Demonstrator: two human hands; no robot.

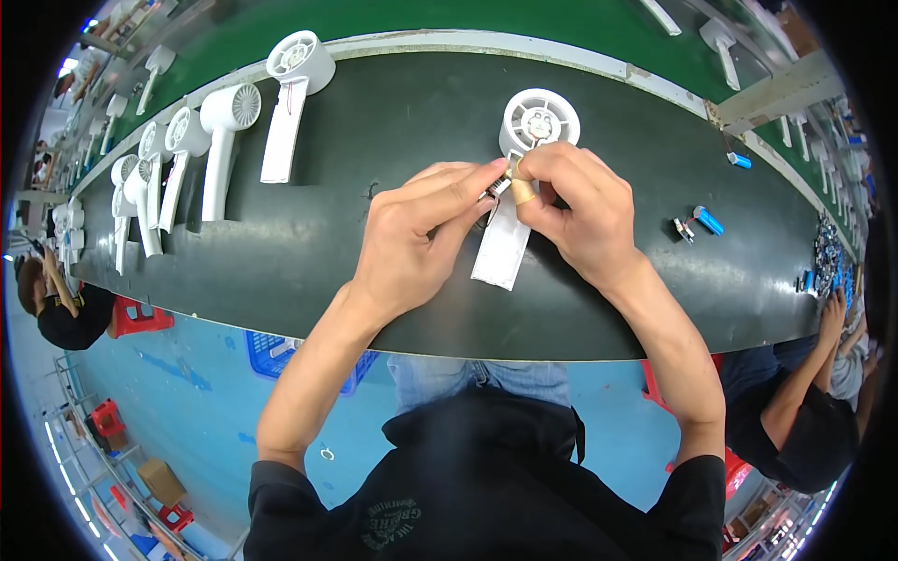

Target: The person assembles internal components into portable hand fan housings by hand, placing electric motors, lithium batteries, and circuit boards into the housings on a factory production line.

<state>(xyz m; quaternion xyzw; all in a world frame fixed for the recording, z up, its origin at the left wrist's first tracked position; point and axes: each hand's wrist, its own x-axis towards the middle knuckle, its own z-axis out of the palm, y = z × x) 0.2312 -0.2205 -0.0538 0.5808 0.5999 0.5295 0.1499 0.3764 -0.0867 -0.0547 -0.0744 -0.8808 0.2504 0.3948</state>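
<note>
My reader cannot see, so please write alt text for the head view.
A person's left-hand grip and right-hand grip meet at a small part over a white fan on a dark table; more fans lie left, blue cylinders right.

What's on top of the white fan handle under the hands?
Over its upper part: a small dark-and-white piece in the left hand, the right hand beside it. The handle shows white lower down; what lies beneath the hands is hidden.
</note>
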